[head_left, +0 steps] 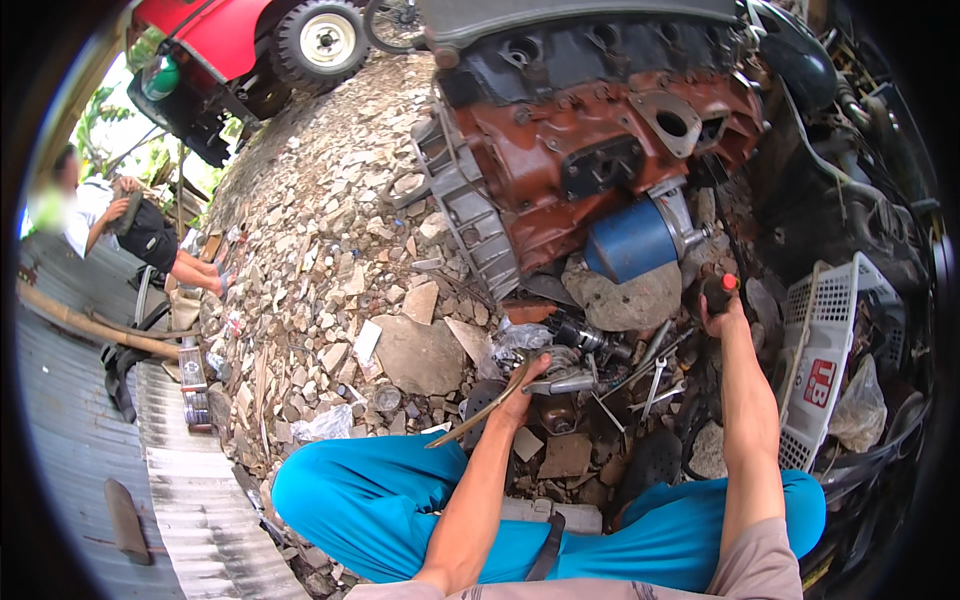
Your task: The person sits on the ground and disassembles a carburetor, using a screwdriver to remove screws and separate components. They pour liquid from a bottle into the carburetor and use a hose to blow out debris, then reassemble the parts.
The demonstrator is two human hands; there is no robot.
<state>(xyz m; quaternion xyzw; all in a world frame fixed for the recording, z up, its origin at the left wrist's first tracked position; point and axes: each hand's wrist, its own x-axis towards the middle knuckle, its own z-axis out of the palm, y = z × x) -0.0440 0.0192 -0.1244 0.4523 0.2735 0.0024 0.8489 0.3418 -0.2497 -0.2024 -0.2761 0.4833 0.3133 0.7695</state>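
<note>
My right hand is closed around a small dark bottle with a red cap, just right of the blue oil filter. My left hand is closed on a grey metal part, held low over the stones in front of my knees. A thin tan strip, like a split piece of wood or bamboo, lies along that same hand; whether the fingers grip it too I cannot tell. Ahead stands a large engine block, reddish-brown with a black top, its filter above a flat stone.
Wrenches lie on the ground between my hands. A white plastic crate is tilted at the right. Rubble covers the ground. Corrugated metal sheets are at the left, where another person sits. A red vehicle stands behind.
</note>
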